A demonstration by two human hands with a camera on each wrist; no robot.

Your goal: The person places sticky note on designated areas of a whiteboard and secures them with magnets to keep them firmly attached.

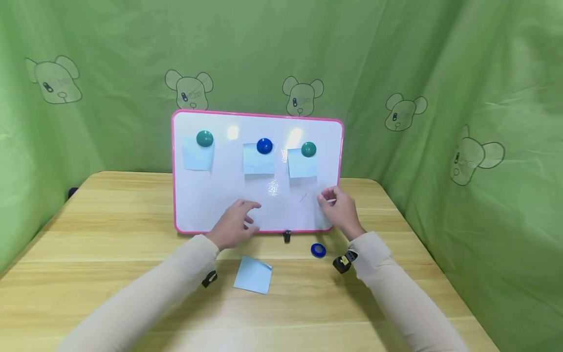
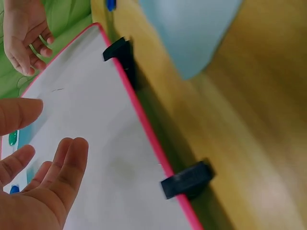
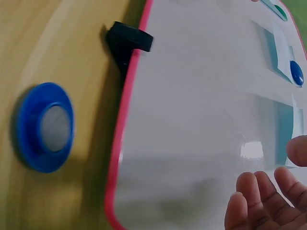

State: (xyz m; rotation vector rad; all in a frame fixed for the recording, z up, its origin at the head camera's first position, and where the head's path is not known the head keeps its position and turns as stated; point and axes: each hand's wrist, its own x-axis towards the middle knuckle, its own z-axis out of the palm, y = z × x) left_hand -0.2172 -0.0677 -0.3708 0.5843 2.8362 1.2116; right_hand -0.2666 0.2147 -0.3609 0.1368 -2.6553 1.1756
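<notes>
A pink-framed whiteboard (image 1: 220,195) stands upright on the wooden table (image 1: 110,234). Three pale blue notes are pinned to it: one under a green magnet (image 1: 204,139), one under a blue magnet (image 1: 264,146), one under a second green magnet (image 1: 309,149). My left hand (image 1: 233,225) hovers at the board's lower edge with relaxed fingers (image 2: 72,158) and holds nothing. My right hand (image 1: 336,208) is at the board's lower right corner, fingers (image 3: 249,191) loosely curled and empty. A loose blue note (image 1: 252,275) and a blue magnet (image 1: 318,250) lie on the table in front of the board.
Black clip feet (image 1: 287,236) hold up the board's bottom edge (image 2: 188,180). Green cloth with bear prints (image 1: 440,98) hangs behind and to both sides of the table. Bare wood stretches to the left and right of the board.
</notes>
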